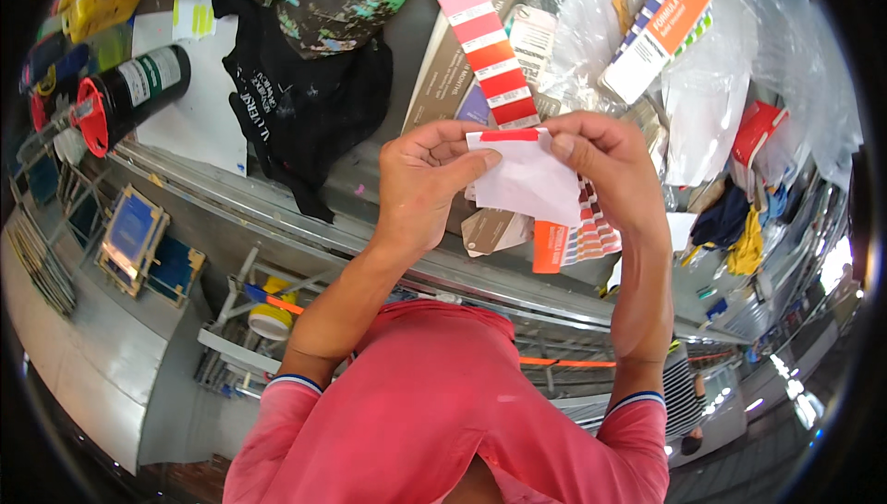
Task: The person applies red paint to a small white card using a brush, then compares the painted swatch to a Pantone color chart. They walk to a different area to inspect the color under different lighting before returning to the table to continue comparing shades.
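Note:
My left hand (414,181) and my right hand (610,167) pinch a small white paper (528,185) by its two upper corners. A bright red strip (508,135) shows along the paper's top edge. Just beyond that edge lies a long colour swatch strip (485,42), running from pale pink to deep red. Under and beside the paper spreads a fan deck of colour swatches (596,236) with an orange end, partly hidden by the paper and my right hand. A grey-brown card (494,231) sticks out below the paper.
A black cloth (314,107) and a paint-flecked patterned cloth (323,5) lie to the left, near a black canister with a red end (139,93). Another swatch deck (661,28) rests on clear plastic (739,42) at the right. A person in stripes (684,398) stands at lower right.

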